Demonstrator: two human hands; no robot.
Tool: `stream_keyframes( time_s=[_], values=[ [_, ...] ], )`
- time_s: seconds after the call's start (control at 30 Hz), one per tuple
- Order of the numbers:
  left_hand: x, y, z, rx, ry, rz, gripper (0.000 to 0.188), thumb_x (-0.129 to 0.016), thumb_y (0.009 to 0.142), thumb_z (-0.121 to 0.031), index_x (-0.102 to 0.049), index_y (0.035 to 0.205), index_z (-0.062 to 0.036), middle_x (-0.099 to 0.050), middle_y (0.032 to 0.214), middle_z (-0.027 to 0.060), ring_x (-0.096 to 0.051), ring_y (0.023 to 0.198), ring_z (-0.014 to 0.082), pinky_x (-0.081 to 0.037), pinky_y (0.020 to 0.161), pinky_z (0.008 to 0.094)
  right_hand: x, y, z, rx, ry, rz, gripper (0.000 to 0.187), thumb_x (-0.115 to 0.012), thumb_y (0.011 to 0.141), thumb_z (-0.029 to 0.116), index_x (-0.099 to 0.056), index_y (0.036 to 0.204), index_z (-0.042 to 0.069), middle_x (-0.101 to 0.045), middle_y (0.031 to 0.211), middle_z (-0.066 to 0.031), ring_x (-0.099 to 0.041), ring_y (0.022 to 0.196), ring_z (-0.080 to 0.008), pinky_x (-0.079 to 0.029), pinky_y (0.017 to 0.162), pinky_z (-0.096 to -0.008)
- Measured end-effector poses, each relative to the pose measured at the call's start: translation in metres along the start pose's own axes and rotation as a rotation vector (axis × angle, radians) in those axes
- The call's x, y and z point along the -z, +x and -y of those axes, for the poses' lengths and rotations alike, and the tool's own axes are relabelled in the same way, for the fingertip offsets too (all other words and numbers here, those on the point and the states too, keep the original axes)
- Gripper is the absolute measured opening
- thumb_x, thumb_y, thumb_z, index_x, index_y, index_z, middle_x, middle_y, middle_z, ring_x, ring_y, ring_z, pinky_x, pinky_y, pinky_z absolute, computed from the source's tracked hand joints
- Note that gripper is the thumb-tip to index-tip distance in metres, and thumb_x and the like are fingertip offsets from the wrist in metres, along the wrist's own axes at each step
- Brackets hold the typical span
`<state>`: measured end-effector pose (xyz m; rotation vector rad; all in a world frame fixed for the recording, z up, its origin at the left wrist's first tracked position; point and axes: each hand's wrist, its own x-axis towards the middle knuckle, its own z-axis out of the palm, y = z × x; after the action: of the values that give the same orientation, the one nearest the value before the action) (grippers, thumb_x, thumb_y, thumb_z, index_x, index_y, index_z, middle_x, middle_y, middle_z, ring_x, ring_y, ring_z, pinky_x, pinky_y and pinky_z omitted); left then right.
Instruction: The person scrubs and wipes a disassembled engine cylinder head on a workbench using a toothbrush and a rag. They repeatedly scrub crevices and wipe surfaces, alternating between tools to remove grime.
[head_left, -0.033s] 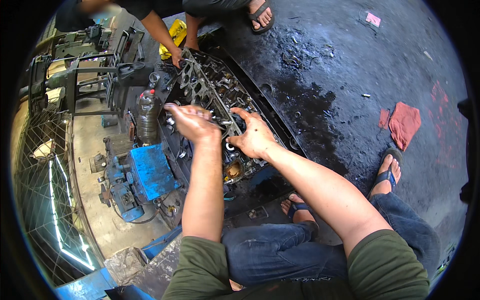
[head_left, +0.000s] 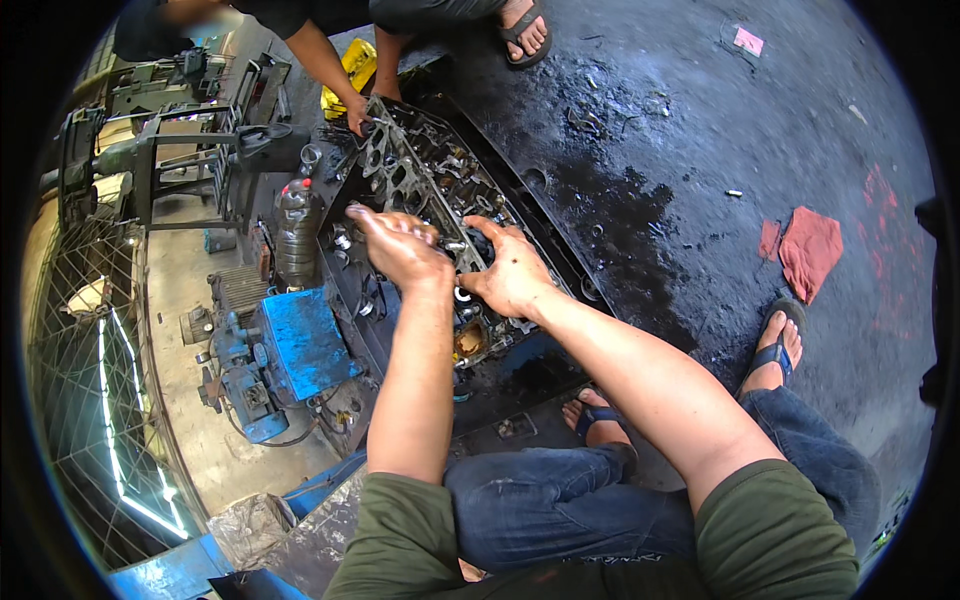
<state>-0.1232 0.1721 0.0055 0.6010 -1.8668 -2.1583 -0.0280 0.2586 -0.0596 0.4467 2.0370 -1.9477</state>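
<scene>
A greasy metal engine cylinder head [head_left: 472, 170] with valve-train parts lies in a dark tray [head_left: 562, 262] on the floor. My left hand [head_left: 408, 252] is over its left side, fingers curled and thumb sticking out; what they close on, if anything, is hidden. On the cylinder head rests my right hand [head_left: 512, 272], thumb and index finger spread apart around a dark gap. Both hands are smeared with grease. Along the left side stands a long flat metal piece with round openings [head_left: 400, 172], its far end touched by a co-worker's hand [head_left: 357, 113].
Left of the tray stand a dark plastic bottle with a red cap [head_left: 297, 235] and a blue machine [head_left: 305, 342]. A yellow container [head_left: 350, 80] is near the co-worker. Oil stains [head_left: 625, 225] and a red cloth [head_left: 810, 252] lie on the floor to the right.
My left hand has shifted slightly right and down, toward my right hand, and looks less blurred. My right hand stays in place.
</scene>
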Motion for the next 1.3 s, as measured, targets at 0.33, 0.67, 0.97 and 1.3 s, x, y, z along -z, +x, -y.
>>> stream_keyframes(
  time_s=[0.33, 0.67, 0.97, 1.3],
  values=[
    [0.02, 0.004, 0.005, -0.054, -0.092, 0.205, 0.055, -0.054, 0.11, -0.055, -0.038, 0.073, -0.0172, -0.038, 0.06, -0.0004, -0.035, 0.046, 0.0132, -0.032, 0.045, 0.031, -0.003, 0.004, -0.004, 0.03, -0.03, 0.0, 0.09, -0.089, 0.077, 0.029, -0.05, 0.158, 0.022, -0.054, 0.151, -0.0241, -0.056, 0.139, -0.0389, -0.048, 0.117, -0.0437],
    [0.13, 0.035, -0.073, -0.539, -0.087, 0.435, 0.06, -0.032, 0.115, -0.056, -0.049, 0.084, -0.0082, -0.052, 0.08, 0.0105, -0.054, 0.074, 0.0233, -0.051, 0.072, 0.0402, 0.106, -0.012, -0.09, -0.172, -0.239, 0.495, 0.045, -0.073, 0.09, 0.042, -0.076, 0.109, 0.001, -0.078, 0.103, -0.0154, -0.073, 0.099, -0.0204, -0.057, 0.088, -0.0396],
    [0.319, -0.011, 0.101, -0.05, 0.104, -0.459, 0.065, -0.037, 0.111, -0.065, -0.059, 0.097, -0.0058, -0.05, 0.064, 0.0029, -0.048, 0.05, 0.0142, -0.044, 0.048, 0.0285, -0.011, -0.096, -0.158, 0.353, -1.149, 0.8, 0.05, -0.074, 0.087, 0.021, -0.066, 0.135, 0.012, -0.061, 0.145, -0.0188, -0.058, 0.136, -0.0372, -0.052, 0.11, -0.0473],
    [0.406, -0.069, 0.193, 0.199, 0.099, -0.393, 0.054, -0.047, 0.111, -0.059, -0.061, 0.1, -0.0082, -0.054, 0.069, 0.0004, -0.053, 0.057, 0.0097, -0.044, 0.048, 0.0256, -0.052, -0.055, -0.206, 0.516, -1.284, 0.721, 0.066, -0.057, 0.101, 0.022, -0.04, 0.165, 0.028, -0.042, 0.164, -0.0165, -0.042, 0.151, -0.0375, -0.032, 0.126, -0.0521]
  ],
)
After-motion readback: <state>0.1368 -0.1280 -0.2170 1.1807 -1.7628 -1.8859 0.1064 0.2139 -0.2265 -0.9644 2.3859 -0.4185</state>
